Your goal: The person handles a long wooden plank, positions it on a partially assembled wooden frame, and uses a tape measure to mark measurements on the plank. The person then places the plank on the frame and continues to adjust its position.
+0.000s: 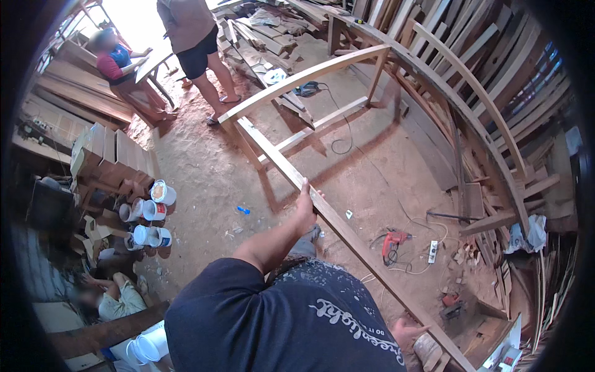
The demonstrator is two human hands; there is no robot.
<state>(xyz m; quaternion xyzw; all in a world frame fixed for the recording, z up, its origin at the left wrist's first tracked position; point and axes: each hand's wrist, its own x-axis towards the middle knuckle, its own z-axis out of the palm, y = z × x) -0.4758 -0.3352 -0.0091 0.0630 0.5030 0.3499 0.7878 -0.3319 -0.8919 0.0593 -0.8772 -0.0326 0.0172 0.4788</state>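
Observation:
A long, straight wooden plank [353, 239] runs slantwise across the view, from the near right corner to the left end of a wooden frame. Fingers and thumb of my left hand [305, 204] are wrapped round it near its middle. Lower down, my right hand [409, 332] is at the plank's left edge, thumb and forefinger against it; its other fingers are partly hidden. The wooden frame [304, 77] has a curved top rail, legs and a straight lower rail. The plank's far end overlaps its left corner; I cannot tell whether they touch.
A red corded drill [394, 245] and a white power strip [432, 252] lie right of the plank. White buckets [162, 192] stand at the left. Lumber [496, 74] leans along the right. Two people are at the far left, another sits at the lower left.

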